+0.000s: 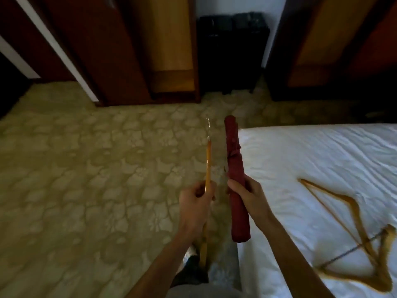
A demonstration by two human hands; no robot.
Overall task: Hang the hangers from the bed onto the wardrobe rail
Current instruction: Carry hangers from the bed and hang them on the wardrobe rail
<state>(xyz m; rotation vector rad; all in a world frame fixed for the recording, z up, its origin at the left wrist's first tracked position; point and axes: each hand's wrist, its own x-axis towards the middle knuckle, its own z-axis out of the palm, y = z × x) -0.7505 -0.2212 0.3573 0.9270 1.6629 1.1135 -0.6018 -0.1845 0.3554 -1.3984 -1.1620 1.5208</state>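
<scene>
Carrying step. Left hand [196, 195] grips a wooden hanger [208, 162] seen edge-on at frame centre, its metal hook pointing up; right hand [247, 193] is curled round a red padded hanger [235, 168] beside it. Two more wooden hangers [343, 229] lie overlapping on the bed [311, 151], lower right. The open wardrobe [171, 50] stands at upper centre; no rail shows. Next move, probably: walk over, lift each hook onto the rail.

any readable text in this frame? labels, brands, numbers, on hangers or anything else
None readable.
Wooden hanger in the left hand: no print visible.
Red padded hanger in the right hand: no label visible.
Wooden hangers on the bed: blurred, no marks discernible.
</scene>
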